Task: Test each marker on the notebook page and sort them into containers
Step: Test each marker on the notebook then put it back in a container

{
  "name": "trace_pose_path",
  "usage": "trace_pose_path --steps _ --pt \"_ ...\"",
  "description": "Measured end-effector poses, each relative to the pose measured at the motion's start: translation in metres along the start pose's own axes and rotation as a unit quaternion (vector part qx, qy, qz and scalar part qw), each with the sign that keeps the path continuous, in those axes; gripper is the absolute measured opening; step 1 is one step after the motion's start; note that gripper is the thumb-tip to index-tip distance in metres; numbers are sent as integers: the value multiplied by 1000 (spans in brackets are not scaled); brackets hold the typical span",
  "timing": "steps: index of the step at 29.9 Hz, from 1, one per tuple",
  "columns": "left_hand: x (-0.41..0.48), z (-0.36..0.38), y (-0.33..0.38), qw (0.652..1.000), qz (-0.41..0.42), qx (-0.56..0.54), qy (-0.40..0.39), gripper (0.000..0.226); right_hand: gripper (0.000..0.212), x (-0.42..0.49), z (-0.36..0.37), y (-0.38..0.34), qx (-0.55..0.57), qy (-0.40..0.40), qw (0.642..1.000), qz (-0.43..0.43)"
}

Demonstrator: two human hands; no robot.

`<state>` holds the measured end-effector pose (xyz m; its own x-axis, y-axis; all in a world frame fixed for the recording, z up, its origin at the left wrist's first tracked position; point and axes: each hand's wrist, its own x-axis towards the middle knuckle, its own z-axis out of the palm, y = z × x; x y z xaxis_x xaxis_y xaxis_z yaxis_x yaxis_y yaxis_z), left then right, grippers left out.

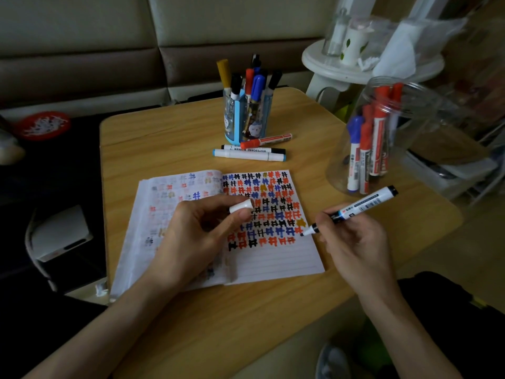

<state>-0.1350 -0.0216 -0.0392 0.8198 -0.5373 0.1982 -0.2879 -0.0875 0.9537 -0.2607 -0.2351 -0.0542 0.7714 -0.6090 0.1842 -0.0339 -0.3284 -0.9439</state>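
An open lined notebook [273, 261] lies on the wooden table, its right page filled with rows of red, blue and black marks. My right hand [352, 242] holds an uncapped white marker [363, 205] with its tip at the page's right edge, beside the lowest rows. My left hand [196, 231] rests on the notebook and pinches the white marker cap [241, 206]. A blue pen holder [246, 119] with several markers stands at the back. A clear plastic jar [404, 138] at the right holds red and blue markers.
Three loose markers lie in front of the pen holder: a red marker [266, 140], a black-capped marker [252, 149] and a blue-ended marker [248, 155]. A white round stand [341, 64] with glasses sits behind the table. A sofa runs along the back.
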Motion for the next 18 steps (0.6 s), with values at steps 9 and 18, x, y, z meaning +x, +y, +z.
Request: trace_pose_path --steps 9,18 --pt "0 0 0 1000 -3 8 -3 30 6 0 -1 0 -9 -6 1000 -7" --pt "0 0 2 1000 -6 18 -3 28 5 -1 0 -4 -11 -7 1000 23"
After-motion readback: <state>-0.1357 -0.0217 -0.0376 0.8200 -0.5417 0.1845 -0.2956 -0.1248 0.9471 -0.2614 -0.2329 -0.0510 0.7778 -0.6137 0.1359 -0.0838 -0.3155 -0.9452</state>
